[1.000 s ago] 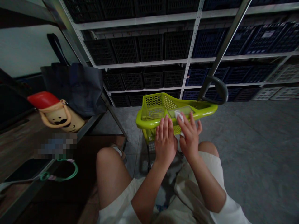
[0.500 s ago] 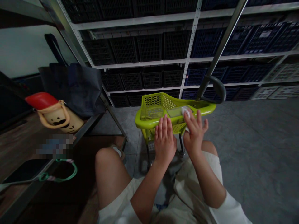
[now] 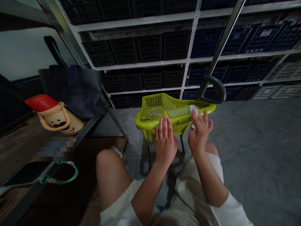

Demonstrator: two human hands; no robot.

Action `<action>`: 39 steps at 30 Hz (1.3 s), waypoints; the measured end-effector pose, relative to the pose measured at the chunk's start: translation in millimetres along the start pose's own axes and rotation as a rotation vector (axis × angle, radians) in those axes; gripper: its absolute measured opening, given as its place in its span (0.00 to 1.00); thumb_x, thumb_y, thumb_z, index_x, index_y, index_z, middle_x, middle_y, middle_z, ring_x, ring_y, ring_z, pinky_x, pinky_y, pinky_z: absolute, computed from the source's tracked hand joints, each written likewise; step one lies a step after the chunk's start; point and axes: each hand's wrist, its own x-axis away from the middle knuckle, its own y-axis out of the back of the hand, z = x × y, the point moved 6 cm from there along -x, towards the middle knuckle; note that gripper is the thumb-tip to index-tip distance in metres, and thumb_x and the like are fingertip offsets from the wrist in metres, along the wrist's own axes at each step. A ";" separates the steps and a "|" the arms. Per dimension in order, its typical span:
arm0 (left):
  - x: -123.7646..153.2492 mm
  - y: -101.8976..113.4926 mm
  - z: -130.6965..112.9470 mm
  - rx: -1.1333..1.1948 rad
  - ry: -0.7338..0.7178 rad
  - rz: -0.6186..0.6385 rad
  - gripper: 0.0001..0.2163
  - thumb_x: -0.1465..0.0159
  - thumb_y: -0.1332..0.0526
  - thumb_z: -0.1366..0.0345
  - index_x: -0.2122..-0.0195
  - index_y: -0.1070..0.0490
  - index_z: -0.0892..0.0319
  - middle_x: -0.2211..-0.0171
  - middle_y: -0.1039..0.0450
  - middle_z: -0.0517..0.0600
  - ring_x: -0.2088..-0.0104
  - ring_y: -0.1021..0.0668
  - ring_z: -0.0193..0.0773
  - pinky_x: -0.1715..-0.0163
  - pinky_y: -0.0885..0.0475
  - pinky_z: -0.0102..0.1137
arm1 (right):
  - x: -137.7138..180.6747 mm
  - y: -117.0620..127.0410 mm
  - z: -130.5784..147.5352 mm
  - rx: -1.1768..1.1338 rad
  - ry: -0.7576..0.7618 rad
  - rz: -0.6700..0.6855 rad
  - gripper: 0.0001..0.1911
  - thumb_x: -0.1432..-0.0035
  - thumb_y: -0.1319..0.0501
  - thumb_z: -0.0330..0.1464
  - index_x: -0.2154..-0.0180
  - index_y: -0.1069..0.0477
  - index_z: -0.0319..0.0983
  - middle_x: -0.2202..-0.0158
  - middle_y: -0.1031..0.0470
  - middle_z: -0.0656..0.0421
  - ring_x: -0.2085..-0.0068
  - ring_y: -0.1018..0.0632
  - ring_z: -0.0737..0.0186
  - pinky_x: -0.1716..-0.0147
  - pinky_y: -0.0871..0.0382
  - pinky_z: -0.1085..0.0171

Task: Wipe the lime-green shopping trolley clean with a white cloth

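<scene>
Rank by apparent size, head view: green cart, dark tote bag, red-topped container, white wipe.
1. Green cart and dark tote bag: too close to rank; the bag is partly hidden.
2. Red-topped container
3. White wipe: clearly smallest, though partly covered by the right hand

We see the grey floor (image 3: 254, 135) carrying the green cart (image 3: 180, 120). On the bench (image 3: 14, 141) to our left, a dark bag (image 3: 81, 91) occupies the far right corner; along the right edge lie 1 red-topped container (image 3: 55, 116), 1 blurred item (image 3: 55, 149) and 1 dark phone (image 3: 26, 172), a green strap (image 3: 76, 173) overhanging beside it.
</scene>
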 end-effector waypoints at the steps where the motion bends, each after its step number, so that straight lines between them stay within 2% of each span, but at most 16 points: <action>1: 0.3 -0.3 0.1 -0.001 -0.002 -0.010 0.32 0.34 0.46 0.70 0.29 0.55 0.70 0.29 0.48 0.63 0.28 0.48 0.48 0.31 0.46 0.46 | 3.8 -2.5 16.7 -0.022 0.095 0.050 0.40 0.49 0.52 0.22 0.34 0.40 0.46 0.33 0.35 0.57 0.27 0.48 0.58 0.33 0.57 0.44; 4: 1.2 -0.4 2.4 -0.008 -0.013 -0.028 0.31 0.32 0.48 0.70 0.29 0.54 0.69 0.30 0.46 0.63 0.28 0.47 0.47 0.32 0.44 0.46 | 14.3 -7.2 54.9 -0.098 0.350 0.171 0.37 0.47 0.51 0.23 0.35 0.39 0.44 0.33 0.35 0.56 0.28 0.46 0.58 0.32 0.59 0.48; 6: 1.5 -0.1 4.4 -0.012 -0.017 -0.015 0.31 0.33 0.47 0.70 0.29 0.54 0.69 0.30 0.46 0.62 0.28 0.47 0.46 0.32 0.44 0.45 | 13.2 -6.7 53.6 -0.086 0.383 0.170 0.36 0.46 0.51 0.22 0.37 0.37 0.46 0.34 0.33 0.58 0.28 0.45 0.57 0.32 0.62 0.46; 8: 1.4 0.0 5.2 -0.009 -0.021 0.012 0.33 0.34 0.46 0.71 0.29 0.55 0.68 0.29 0.48 0.62 0.28 0.48 0.46 0.31 0.45 0.45 | 4.6 -3.6 30.5 -0.038 0.286 0.097 0.36 0.47 0.51 0.22 0.38 0.35 0.48 0.37 0.30 0.60 0.28 0.44 0.56 0.32 0.63 0.42; 12: 0.4 1.1 3.0 0.003 -0.017 0.023 0.35 0.36 0.44 0.71 0.29 0.55 0.69 0.28 0.50 0.62 0.28 0.48 0.48 0.31 0.47 0.44 | -10.8 3.9 -31.3 0.011 -0.086 -0.054 0.36 0.47 0.52 0.23 0.38 0.34 0.48 0.36 0.31 0.58 0.29 0.44 0.51 0.36 0.54 0.37; 14: -0.1 1.3 1.6 -0.002 -0.006 0.014 0.35 0.36 0.44 0.71 0.29 0.55 0.70 0.29 0.49 0.62 0.28 0.48 0.49 0.31 0.47 0.45 | -12.3 5.2 -39.2 0.020 -0.154 -0.052 0.36 0.47 0.52 0.23 0.37 0.35 0.48 0.35 0.32 0.57 0.28 0.45 0.49 0.37 0.52 0.36; 17: -0.3 1.2 -0.2 -0.017 -0.004 0.002 0.34 0.35 0.45 0.71 0.29 0.55 0.70 0.29 0.49 0.62 0.28 0.48 0.49 0.31 0.46 0.45 | -8.3 5.7 -14.1 0.038 -0.069 0.006 0.39 0.49 0.52 0.22 0.35 0.38 0.47 0.34 0.34 0.58 0.28 0.47 0.50 0.35 0.53 0.39; 21: 0.4 1.3 0.9 -0.020 -0.011 -0.018 0.31 0.34 0.47 0.70 0.30 0.53 0.70 0.30 0.46 0.63 0.28 0.47 0.47 0.32 0.44 0.45 | 6.8 0.7 43.6 -0.037 0.247 0.164 0.39 0.48 0.51 0.21 0.34 0.40 0.45 0.33 0.35 0.57 0.28 0.47 0.54 0.33 0.55 0.45; 23: 1.0 1.4 2.7 -0.014 -0.011 -0.023 0.31 0.33 0.47 0.70 0.30 0.53 0.69 0.30 0.45 0.63 0.28 0.47 0.47 0.32 0.43 0.46 | 12.3 -1.9 54.0 -0.075 0.365 0.234 0.38 0.47 0.50 0.22 0.35 0.39 0.45 0.33 0.35 0.57 0.28 0.46 0.55 0.32 0.57 0.46; 24: 1.3 1.3 3.4 -0.011 -0.013 -0.018 0.32 0.34 0.47 0.70 0.29 0.54 0.69 0.30 0.46 0.63 0.28 0.47 0.47 0.32 0.43 0.46 | 12.1 -2.2 50.2 -0.075 0.380 0.238 0.37 0.46 0.50 0.22 0.35 0.38 0.45 0.33 0.35 0.58 0.28 0.47 0.54 0.32 0.59 0.45; 26: 1.6 0.9 3.8 -0.003 -0.020 0.003 0.33 0.35 0.46 0.71 0.29 0.55 0.69 0.29 0.48 0.62 0.28 0.48 0.47 0.31 0.44 0.45 | 5.1 0.0 26.4 -0.048 0.312 0.177 0.37 0.46 0.50 0.22 0.36 0.36 0.47 0.35 0.32 0.59 0.28 0.47 0.53 0.32 0.60 0.42; 30: 0.9 1.4 1.6 0.008 -0.020 0.019 0.35 0.36 0.44 0.71 0.29 0.56 0.69 0.28 0.50 0.62 0.28 0.49 0.48 0.31 0.45 0.45 | -12.7 8.7 -36.5 0.018 -0.021 -0.020 0.37 0.47 0.51 0.22 0.37 0.35 0.47 0.36 0.31 0.57 0.28 0.45 0.48 0.36 0.53 0.37; 32: 0.3 1.5 0.3 0.006 -0.005 0.011 0.35 0.36 0.44 0.71 0.29 0.56 0.69 0.29 0.49 0.63 0.28 0.48 0.49 0.31 0.46 0.46 | -13.7 9.4 -41.6 0.038 -0.096 -0.032 0.38 0.48 0.51 0.22 0.36 0.36 0.47 0.35 0.32 0.56 0.28 0.46 0.47 0.37 0.50 0.37; 34: 0.1 0.6 -0.5 0.000 0.004 0.003 0.34 0.35 0.45 0.70 0.29 0.56 0.70 0.29 0.49 0.63 0.28 0.48 0.49 0.31 0.45 0.46 | -8.7 6.7 -21.6 0.029 -0.053 0.013 0.40 0.50 0.51 0.22 0.35 0.38 0.47 0.34 0.34 0.56 0.28 0.46 0.49 0.36 0.50 0.39; 37: 0.9 -0.9 0.6 -0.014 -0.003 -0.019 0.32 0.34 0.47 0.70 0.29 0.55 0.69 0.29 0.47 0.63 0.28 0.47 0.47 0.32 0.44 0.46 | 8.0 -1.9 31.2 -0.042 0.153 0.148 0.42 0.50 0.51 0.22 0.34 0.41 0.46 0.33 0.35 0.57 0.28 0.46 0.54 0.34 0.52 0.45; 39: 1.8 -1.0 2.7 -0.020 -0.010 -0.034 0.31 0.33 0.49 0.71 0.29 0.55 0.68 0.30 0.46 0.62 0.28 0.47 0.46 0.32 0.43 0.45 | 18.5 -6.3 56.0 -0.080 0.269 0.218 0.40 0.49 0.51 0.22 0.34 0.40 0.45 0.33 0.36 0.57 0.28 0.46 0.56 0.33 0.55 0.47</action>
